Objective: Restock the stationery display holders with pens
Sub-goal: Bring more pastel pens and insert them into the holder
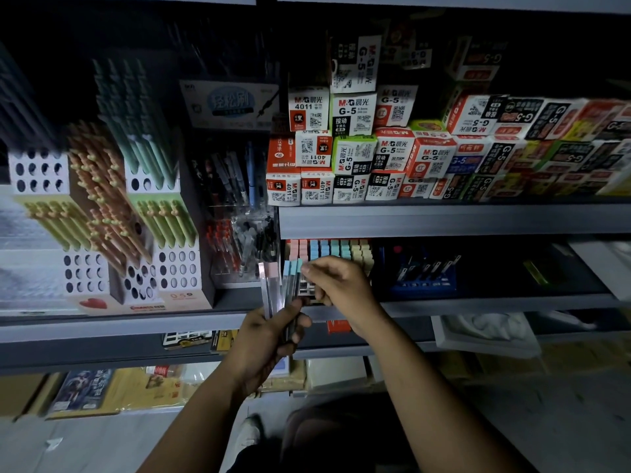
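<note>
Shelving: grey metal shelf unit (444,220), dimly lit, pale floor (546,421) beneath it.
Left hand (269,339): grasps bundle of slim clear pens with blue and pink caps (273,291), before the shelf unit.
Right hand (341,285): pinches one blue cap.
Holder: pastel-capped pen rack (341,249), inside the shelf unit.

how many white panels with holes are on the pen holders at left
5 panels: upper left, upper middle, lower left, a tilted one lower middle, lower right. The pens may hide more.
</note>
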Tool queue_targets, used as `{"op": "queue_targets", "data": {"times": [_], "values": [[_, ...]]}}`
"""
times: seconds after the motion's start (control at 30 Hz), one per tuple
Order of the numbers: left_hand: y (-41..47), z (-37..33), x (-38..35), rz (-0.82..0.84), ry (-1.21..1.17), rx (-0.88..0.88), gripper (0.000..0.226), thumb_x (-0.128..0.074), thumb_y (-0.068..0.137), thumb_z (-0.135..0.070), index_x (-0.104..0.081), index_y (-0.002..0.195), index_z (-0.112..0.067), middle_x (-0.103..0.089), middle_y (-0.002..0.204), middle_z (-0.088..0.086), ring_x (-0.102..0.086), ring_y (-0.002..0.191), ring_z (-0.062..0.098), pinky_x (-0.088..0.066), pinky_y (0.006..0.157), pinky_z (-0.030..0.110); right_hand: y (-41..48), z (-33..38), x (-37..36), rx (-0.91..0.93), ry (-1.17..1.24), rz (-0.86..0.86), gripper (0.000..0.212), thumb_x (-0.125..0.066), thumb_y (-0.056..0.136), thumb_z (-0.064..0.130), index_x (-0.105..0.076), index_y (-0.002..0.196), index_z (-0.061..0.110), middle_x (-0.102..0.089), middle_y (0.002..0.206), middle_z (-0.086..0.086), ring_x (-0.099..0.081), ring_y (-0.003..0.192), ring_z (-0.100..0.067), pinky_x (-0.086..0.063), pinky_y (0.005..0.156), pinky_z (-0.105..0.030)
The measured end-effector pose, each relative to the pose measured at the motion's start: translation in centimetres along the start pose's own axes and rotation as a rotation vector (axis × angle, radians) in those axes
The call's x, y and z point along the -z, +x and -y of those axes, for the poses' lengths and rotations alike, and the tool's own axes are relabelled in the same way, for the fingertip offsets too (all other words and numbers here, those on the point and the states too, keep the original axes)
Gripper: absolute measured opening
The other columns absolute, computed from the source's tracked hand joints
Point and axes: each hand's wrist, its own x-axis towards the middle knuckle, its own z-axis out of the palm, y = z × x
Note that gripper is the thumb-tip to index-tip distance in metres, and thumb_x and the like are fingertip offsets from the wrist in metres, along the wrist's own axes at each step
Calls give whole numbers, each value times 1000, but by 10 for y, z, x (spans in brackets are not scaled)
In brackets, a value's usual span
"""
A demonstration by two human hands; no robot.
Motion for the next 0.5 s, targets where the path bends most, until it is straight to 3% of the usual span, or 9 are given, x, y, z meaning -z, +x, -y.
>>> {"op": "queue_targets", "data": {"times": [0.13,0.3,0.5], "values": [[0,3,3,14,26,-20,21,-67,98,-19,-67,105,1,-65,84,18,-52,57,15,-33,43,19,1,-1,-1,-52,83,6,13,-74,92,21,-74,99,10,-65,71,0,-56,62,-14,-44,52,-24],[2,7,3,-32,-10,15,28,-67,99,-22,-67,116,0,-71,95,21,-60,66,18,-33,44,19,1,-1,3,-96,197,-16,12,-67,98,13,-71,107,7,-66,77,-8,-60,63,-17,-48,54,-27],[7,7,3,-67,-38,40,21,-65,100,-19,-65,112,-2,-74,97,23,-62,61,17,-32,43,19,5,-5,14,-19,224,-131,16,-66,97,4,-67,112,10,-73,86,-10,-66,66,-21,-56,60,-33]]}}
